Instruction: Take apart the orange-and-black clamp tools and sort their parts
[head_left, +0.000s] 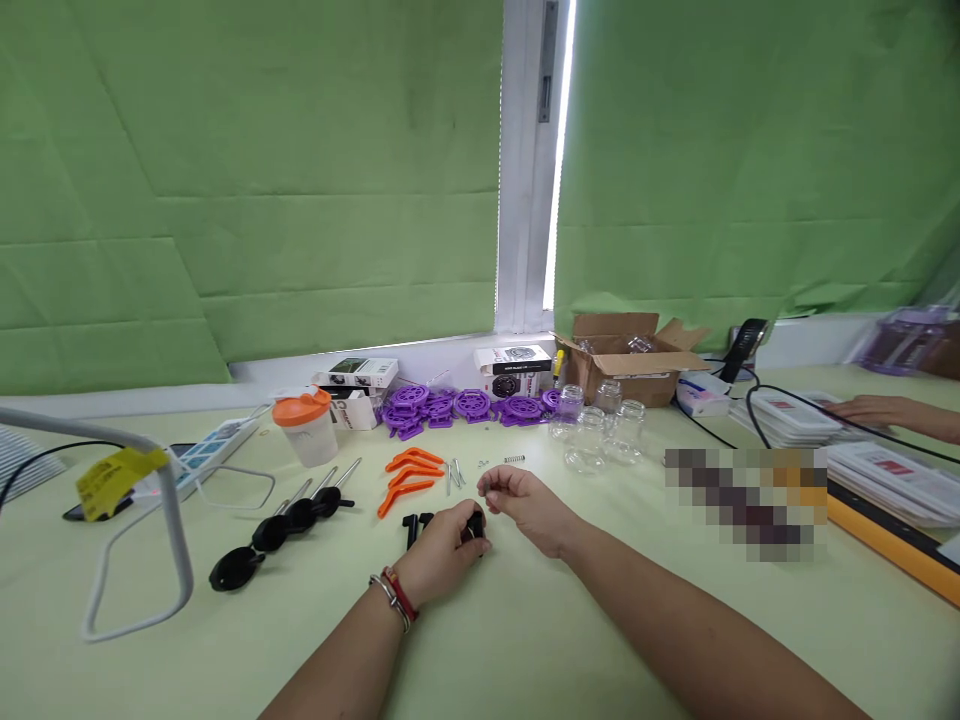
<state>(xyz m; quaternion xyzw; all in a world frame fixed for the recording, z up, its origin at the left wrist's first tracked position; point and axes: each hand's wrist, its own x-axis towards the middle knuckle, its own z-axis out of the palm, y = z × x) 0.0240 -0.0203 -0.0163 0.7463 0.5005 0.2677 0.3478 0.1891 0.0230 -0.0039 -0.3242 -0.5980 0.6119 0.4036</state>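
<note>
My left hand (445,542) is closed around a small black part (474,526) whose shape is mostly covered by the fingers. Just to its right, my right hand (523,502) pinches with thumb and forefinger; whatever lies between the tips is too small to name. Black plastic pieces (411,528) lie on the table partly behind my left hand. Beyond the hands are several orange curved handles (412,470), several metal pins (455,474), a spring (515,459) and tiny metal bits (483,463).
Black round parts with metal rods (301,514) and an orange-lidded cup (307,428) stand left. Purple plastic parts (472,405), glass jars (590,436) and a cardboard box (630,365) line the back. Another person's hand (877,410) is by stacked white trays (892,480) at right.
</note>
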